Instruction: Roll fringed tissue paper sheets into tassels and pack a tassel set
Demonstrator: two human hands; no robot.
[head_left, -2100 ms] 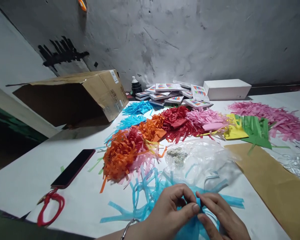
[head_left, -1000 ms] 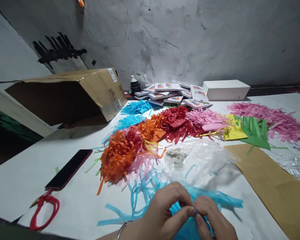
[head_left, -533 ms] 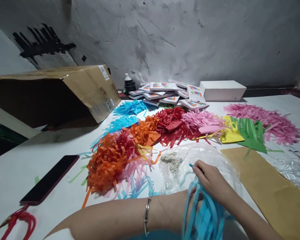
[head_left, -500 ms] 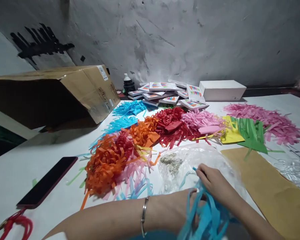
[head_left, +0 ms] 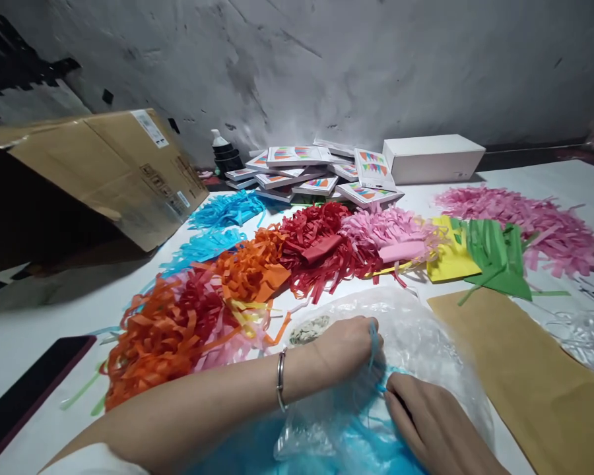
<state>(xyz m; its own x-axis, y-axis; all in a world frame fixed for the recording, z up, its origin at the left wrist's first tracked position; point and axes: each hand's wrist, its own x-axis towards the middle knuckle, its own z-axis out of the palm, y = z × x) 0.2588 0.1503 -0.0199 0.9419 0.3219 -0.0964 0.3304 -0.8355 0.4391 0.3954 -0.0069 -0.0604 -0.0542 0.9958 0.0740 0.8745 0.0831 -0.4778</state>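
My left hand (head_left: 349, 346), a bangle on its wrist, reaches across the white table and pinches a blue paper strip at the clear plastic bag (head_left: 426, 336). Close by on the right, my right hand (head_left: 433, 429) rests with fingers curled on the blue fringed tissue paper (head_left: 356, 442), which lies partly under the bag's plastic. A small clump of pale bits (head_left: 307, 330) shows through the bag just left of my left hand.
Orange (head_left: 153, 336), red (head_left: 317, 247), pink (head_left: 391, 231) and blue (head_left: 225, 210) fringed paper piles cross the table. A brown paper sheet (head_left: 519, 376) lies right, a cardboard box (head_left: 89, 185) left, a dark phone (head_left: 24, 392) at the near left. Small packets (head_left: 317, 175) and a white box (head_left: 433, 158) stand by the wall.
Both hands first pinched the blue fringe together near the table's edge. Since then my left arm has reached across to the bag, the fringe has dropped beneath the plastic, and the view has shifted right.
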